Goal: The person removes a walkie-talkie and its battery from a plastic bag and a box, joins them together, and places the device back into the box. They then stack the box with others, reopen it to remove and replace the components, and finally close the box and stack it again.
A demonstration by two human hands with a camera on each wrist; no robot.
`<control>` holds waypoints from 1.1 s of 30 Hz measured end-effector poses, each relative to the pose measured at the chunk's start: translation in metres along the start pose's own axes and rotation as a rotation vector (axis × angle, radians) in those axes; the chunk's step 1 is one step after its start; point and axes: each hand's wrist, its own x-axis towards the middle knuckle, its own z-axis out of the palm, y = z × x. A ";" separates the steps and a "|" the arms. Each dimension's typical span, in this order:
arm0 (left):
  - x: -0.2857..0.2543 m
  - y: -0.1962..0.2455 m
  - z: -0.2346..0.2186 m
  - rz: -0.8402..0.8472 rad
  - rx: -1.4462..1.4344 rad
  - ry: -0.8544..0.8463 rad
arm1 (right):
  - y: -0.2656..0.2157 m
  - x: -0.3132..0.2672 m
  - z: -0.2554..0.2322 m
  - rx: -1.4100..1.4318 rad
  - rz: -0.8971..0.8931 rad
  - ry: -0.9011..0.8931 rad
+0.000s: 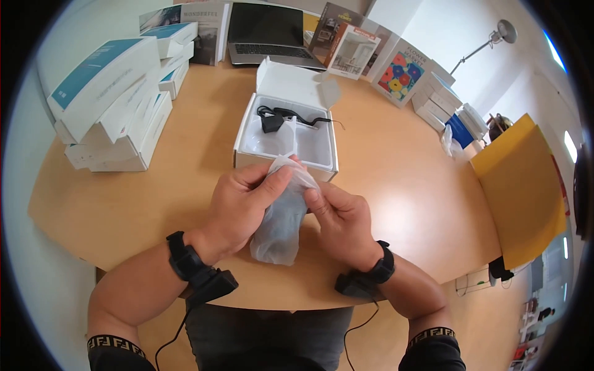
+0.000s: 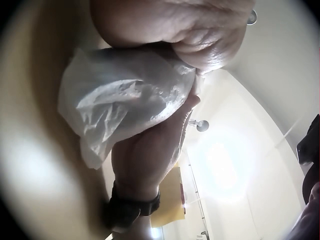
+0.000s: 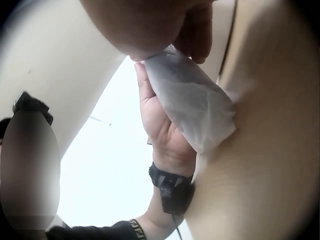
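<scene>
A translucent white plastic bag (image 1: 278, 226) hangs between both hands near the front of the table, its lower end toward the person. My left hand (image 1: 238, 201) pinches the bag's top edge with thumb and fingers. On the other side, my right hand (image 1: 343, 222) pinches the same upper edge. Something greyish shows faintly through the plastic, and I cannot tell what it is. In the left wrist view the crumpled bag (image 2: 125, 95) spreads below the palm. The right wrist view shows the bag (image 3: 190, 95) in front of the left palm.
Just beyond the hands stands an open white box (image 1: 247, 145) with a moulded tray, a black adapter (image 1: 271, 123) and cable inside. White boxes (image 1: 117, 117) are stacked at left. A laptop (image 1: 272, 37) and upright books (image 1: 352, 52) line the back. A yellow folder (image 1: 520, 191) stands at right.
</scene>
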 end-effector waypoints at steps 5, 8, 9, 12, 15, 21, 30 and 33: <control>-0.001 0.010 -0.004 0.207 0.088 -0.091 | -0.028 0.016 -0.005 -0.161 -0.202 0.146; 0.000 0.015 -0.004 0.223 0.063 -0.115 | -0.046 0.019 -0.008 -0.293 -0.289 0.144; 0.001 0.015 -0.003 0.231 0.025 -0.115 | -0.049 0.020 -0.009 -0.363 -0.337 0.150; 0.003 0.006 -0.006 0.121 -0.064 -0.225 | -0.048 0.021 -0.007 -0.325 -0.259 0.186; 0.005 -0.001 -0.010 -0.008 0.274 -0.330 | -0.039 0.024 -0.005 -0.132 -0.160 0.266; 0.001 -0.005 -0.008 -0.007 0.396 -0.322 | -0.036 0.030 -0.015 -0.219 -0.014 0.277; 0.004 -0.004 -0.009 0.051 0.439 -0.297 | -0.044 0.044 -0.037 -0.520 -0.385 0.385; 0.003 -0.008 -0.011 0.035 0.394 -0.307 | -0.064 0.023 -0.038 -0.596 -0.748 0.162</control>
